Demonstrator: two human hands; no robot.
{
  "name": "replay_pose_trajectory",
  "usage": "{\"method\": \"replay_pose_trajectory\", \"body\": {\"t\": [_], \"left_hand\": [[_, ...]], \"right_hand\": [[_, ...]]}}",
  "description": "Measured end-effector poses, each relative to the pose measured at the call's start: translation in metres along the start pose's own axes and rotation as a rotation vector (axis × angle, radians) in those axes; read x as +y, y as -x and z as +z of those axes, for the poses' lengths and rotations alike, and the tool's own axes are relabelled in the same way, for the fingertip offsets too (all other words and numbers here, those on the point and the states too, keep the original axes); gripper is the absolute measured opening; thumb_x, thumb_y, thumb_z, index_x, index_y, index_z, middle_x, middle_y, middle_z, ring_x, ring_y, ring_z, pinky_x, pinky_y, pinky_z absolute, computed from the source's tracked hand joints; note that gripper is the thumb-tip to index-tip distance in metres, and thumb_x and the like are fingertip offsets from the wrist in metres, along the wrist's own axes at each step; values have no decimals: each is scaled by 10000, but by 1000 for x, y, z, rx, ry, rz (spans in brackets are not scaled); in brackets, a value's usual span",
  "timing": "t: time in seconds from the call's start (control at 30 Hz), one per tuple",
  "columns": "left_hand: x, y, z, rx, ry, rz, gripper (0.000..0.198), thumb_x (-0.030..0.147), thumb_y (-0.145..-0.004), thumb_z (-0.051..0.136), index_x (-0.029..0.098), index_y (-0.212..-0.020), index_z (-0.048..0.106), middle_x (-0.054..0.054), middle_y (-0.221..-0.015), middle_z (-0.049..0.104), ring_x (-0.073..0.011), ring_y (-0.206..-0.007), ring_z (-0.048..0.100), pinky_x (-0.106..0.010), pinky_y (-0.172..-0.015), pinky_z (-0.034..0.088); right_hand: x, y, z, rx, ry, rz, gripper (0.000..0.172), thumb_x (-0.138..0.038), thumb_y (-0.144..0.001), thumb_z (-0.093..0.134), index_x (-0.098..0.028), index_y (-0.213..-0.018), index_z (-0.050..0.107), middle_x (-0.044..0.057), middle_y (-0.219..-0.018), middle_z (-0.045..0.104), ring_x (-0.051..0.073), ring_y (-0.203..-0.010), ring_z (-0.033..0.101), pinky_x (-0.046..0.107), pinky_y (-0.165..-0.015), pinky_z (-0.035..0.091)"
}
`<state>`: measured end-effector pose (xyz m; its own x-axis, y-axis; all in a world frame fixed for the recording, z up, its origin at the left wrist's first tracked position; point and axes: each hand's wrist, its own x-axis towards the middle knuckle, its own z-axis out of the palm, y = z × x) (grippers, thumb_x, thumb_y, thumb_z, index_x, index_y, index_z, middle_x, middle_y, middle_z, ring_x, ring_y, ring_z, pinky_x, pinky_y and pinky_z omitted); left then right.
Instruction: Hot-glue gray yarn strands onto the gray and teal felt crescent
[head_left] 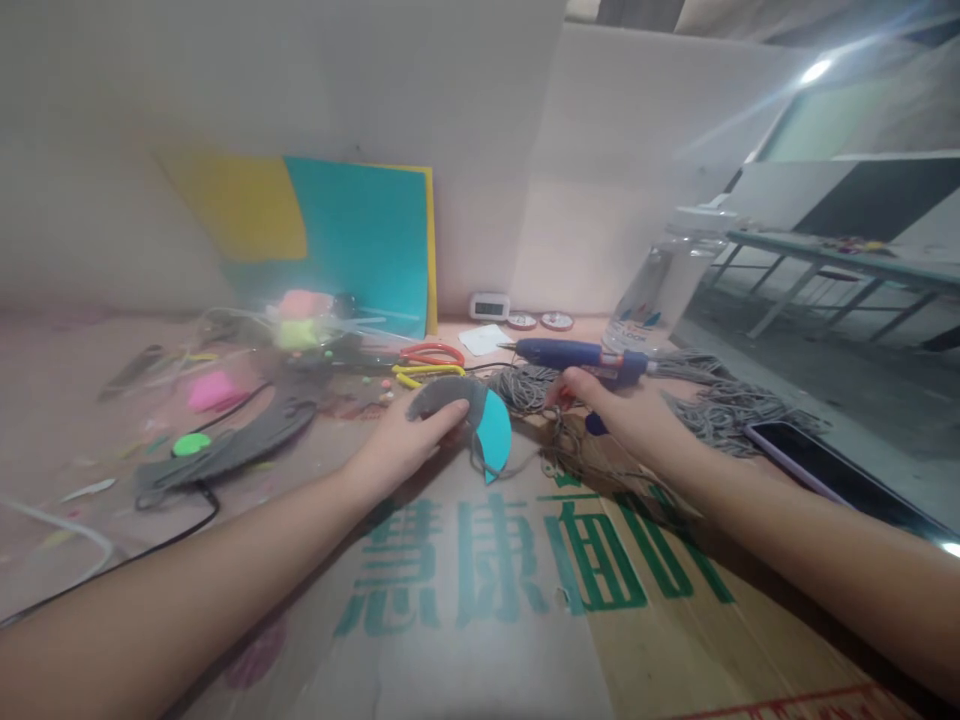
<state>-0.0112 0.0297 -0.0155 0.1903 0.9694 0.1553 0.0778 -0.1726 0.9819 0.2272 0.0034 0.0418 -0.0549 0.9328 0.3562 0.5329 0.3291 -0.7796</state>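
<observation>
At the far left of the worktop (52, 375) we see a black cable (202, 515) running past a grey curved piece (247, 445), with a bright green disc (191, 444) on it and a pink lump (212, 391) just behind. Further back lies a clear plastic bag (352, 350) with pale, fluffy-looking balls in it, blurred to our eyes, and behind that blue and yellow sheets (360, 240) lean upright against the wall.

Next comes the left hand (409, 435), which grips a blue crescent (495, 435) near the middle of our view, thumb laid over the part covered in grey yarn; the blue tip is bare. Behind it we find red and yellow looped handles (433, 347), a white card (484, 340), a small white timer (490, 306) and two round tins or discs (556, 321).

A grey strand trails from the crescent toward the right hand (574, 395), whose fingers bend in at loose yarn (566, 440); we cannot tell whether they pinch it. Just behind that hand lies a blue glue gun (562, 352), then a clear bottle (660, 275), more grey yarn (727, 405) and, rightmost, a dark-screened phone (840, 470). Beneath the hands we see printed cardboard (660, 650).
</observation>
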Motion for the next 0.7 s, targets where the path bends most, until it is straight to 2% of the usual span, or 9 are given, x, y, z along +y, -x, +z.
{"method": "replay_pose_trajectory", "body": {"t": [0.13, 0.23, 0.4, 0.53, 0.7], "left_hand": [[5, 1, -1, 8, -141, 23, 276, 387, -819, 623, 172, -657, 566, 17, -623, 590, -136, -610, 530, -242, -604, 421], [6, 2, -1, 25, -160, 31, 252, 382, -813, 632, 175, -678, 581, 15, -639, 596, -144, -628, 531, -248, -623, 432], [2, 2, 2, 8, -32, 9, 240, 377, -805, 643, 185, -687, 559, 22, -628, 564, -137, -603, 507, -237, -581, 409], [2, 2, 3, -22, -1, -12, 262, 369, -800, 638, 181, -642, 547, 19, -579, 537, -130, -547, 479, -226, -513, 360], [5, 1, 4, -33, 41, -33, 248, 359, -790, 648, 173, -655, 554, 25, -568, 538, -116, -528, 472, -221, -504, 358]], "right_hand": [[-14, -2, -12, 24, -67, 42, 354, -479, -890, 522, -185, -847, 713, 74, -889, 740, 169, -746, 656, 263, -610, 508], [-20, -10, -17, 25, -66, 38, 299, -456, -848, 597, -186, -900, 714, 72, -915, 746, 176, -757, 660, 259, -589, 504], [-21, -48, -18, -151, 116, -9, 281, -430, -865, 591, -181, -826, 714, 87, -831, 736, 204, -744, 649, 301, -631, 503], [-1, -89, -12, -310, 186, -9, 275, -414, -830, 645, -164, -928, 701, 98, -928, 734, 202, -784, 642, 303, -663, 496], [42, -133, 3, -147, 258, 59, 287, -378, -719, 765, -157, -885, 690, 69, -779, 722, 202, -740, 630, 304, -676, 488]]}}
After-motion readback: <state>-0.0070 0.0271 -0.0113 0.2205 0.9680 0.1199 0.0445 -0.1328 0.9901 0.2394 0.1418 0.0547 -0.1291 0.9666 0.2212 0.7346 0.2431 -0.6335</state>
